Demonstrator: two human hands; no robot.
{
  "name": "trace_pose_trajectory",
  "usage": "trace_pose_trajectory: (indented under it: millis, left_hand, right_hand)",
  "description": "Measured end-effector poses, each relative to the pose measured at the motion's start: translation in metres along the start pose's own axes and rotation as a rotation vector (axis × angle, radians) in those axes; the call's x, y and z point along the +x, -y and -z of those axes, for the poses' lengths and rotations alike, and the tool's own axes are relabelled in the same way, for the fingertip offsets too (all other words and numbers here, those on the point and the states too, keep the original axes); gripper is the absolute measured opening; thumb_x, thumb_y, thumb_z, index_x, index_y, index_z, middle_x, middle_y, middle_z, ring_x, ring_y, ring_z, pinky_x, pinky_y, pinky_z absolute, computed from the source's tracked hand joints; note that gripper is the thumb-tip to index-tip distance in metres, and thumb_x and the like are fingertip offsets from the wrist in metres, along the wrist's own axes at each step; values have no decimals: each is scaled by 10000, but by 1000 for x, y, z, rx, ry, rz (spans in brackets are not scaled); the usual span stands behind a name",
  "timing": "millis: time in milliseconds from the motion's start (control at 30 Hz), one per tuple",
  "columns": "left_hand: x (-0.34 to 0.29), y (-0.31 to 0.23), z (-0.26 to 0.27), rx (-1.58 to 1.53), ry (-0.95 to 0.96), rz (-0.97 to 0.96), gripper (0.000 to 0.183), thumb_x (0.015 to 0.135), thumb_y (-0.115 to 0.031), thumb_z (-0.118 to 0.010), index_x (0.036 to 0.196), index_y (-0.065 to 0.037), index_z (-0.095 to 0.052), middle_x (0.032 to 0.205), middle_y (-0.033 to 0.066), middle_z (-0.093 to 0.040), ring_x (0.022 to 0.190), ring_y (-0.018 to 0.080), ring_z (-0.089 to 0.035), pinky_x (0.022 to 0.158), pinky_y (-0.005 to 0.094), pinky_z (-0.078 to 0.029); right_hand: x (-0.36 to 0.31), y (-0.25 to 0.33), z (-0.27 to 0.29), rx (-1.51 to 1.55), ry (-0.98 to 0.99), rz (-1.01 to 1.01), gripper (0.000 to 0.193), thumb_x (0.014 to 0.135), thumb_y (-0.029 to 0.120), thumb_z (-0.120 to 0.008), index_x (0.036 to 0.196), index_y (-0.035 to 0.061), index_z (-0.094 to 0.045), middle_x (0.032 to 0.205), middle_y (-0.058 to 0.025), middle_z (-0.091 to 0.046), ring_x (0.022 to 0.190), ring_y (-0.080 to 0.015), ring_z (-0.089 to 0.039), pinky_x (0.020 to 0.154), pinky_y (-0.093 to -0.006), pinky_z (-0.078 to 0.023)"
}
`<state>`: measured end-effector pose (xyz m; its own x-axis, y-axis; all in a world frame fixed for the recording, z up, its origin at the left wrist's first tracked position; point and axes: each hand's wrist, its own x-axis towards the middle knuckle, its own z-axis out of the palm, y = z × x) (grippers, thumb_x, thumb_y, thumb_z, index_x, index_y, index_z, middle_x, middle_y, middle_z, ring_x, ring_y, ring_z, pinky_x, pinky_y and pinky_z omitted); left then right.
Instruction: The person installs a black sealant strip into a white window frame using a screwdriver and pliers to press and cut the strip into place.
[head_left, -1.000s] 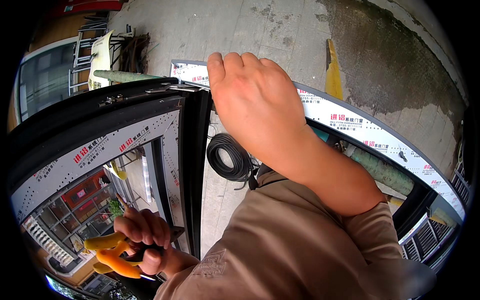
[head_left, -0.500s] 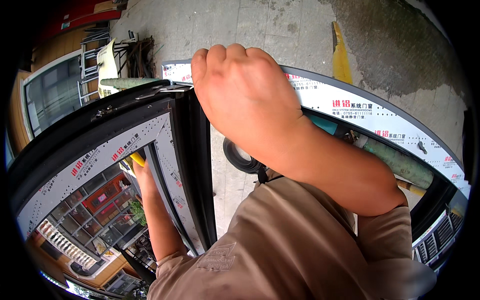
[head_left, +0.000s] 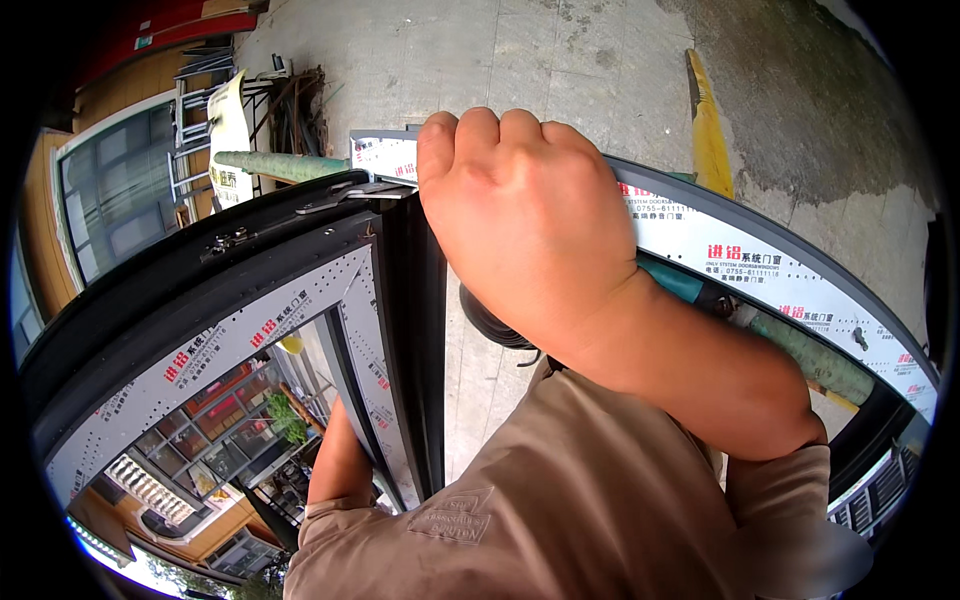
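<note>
My right hand (head_left: pixel 530 205) is closed over the top edge of a window frame (head_left: pixel 745 240) covered in printed white protective film; its fingertips are hidden beyond the edge. To the left, an opened black window sash (head_left: pixel 225 345) stands at an angle to the frame, with the same film around its glass. A metal hinge arm (head_left: pixel 355 196) joins the two near my right hand. My left forearm (head_left: pixel 340 462) reaches up beside the sash's inner upright. That hand is out of sight, apparently behind the upright. A small yellow thing (head_left: pixel 291 344) shows at the pane's upper corner.
Green-wrapped tubes (head_left: pixel 280 166) lie beneath the frame. A black coil (head_left: pixel 490 322) rests on the paving below my right arm. Farther off are a yellow strip (head_left: pixel 710 130), a ladder (head_left: pixel 188 140) and a pile of rods (head_left: pixel 292 110). Buildings show in the glass.
My left hand, seen earlier at the yellow thing by the pane's corner, has dropped out of view. The view has shifted slightly; my right hand keeps its hold on the frame.
</note>
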<state>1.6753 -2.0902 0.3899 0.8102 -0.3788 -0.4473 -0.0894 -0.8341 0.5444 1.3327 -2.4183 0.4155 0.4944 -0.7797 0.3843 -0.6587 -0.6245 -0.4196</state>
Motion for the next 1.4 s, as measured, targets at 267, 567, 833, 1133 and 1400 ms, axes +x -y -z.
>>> trace_pose_trajectory:
  millis: [267, 567, 833, 1133, 1400]
  left_hand:
    - [10, -15, -26, 21, 43, -78, 357, 1070, -147, -786, 1376, -6, -670, 1176, 73, -757, 1002, 153, -724, 869, 319, -593]
    - [22, -9, -46, 34, 78, -89, 350, 1065, -127, -774, 1373, 0, -668, 1173, 79, -755, 997, 157, -723, 866, 324, -597]
    - [22, 1, -56, 20, 99, -92, 344, 1061, -109, -765, 1370, 6, -666, 1170, 84, -753, 992, 160, -722, 864, 328, -601]
    - [-3, -44, -35, -146, -45, -340, 338, 1057, -89, -754, 1367, 12, -665, 1166, 89, -751, 987, 163, -721, 862, 333, -605]
    - [-100, -129, 30, -326, -348, -629, 291, 1095, -114, -773, 1310, -53, -587, 1032, 28, -644, 759, 68, -541, 650, 236, -437]
  right_hand:
    - [1, -3, 0, -30, -45, 55, 208, 821, 124, -751, 1020, 63, -733, 820, -24, -686, 791, -183, -722, 712, -312, -580]
    - [-3, -7, 6, -45, 65, 130, 419, 946, 216, -794, 1299, 2, -723, 914, -45, -665, 882, -187, -696, 779, -340, -564]
    - [2, -1, 8, -87, 141, 99, 551, 898, 322, -885, 1330, 20, -721, 915, -38, -642, 863, -198, -679, 766, -349, -561]
    - [2, -3, 12, -25, 153, 91, 603, 904, 338, -879, 1378, 6, -712, 944, -49, -643, 902, -209, -689, 798, -359, -563]
    - [2, -4, 13, 13, 144, 100, 590, 924, 330, -875, 1385, 3, -708, 951, -61, -659, 910, -221, -706, 810, -365, -570]
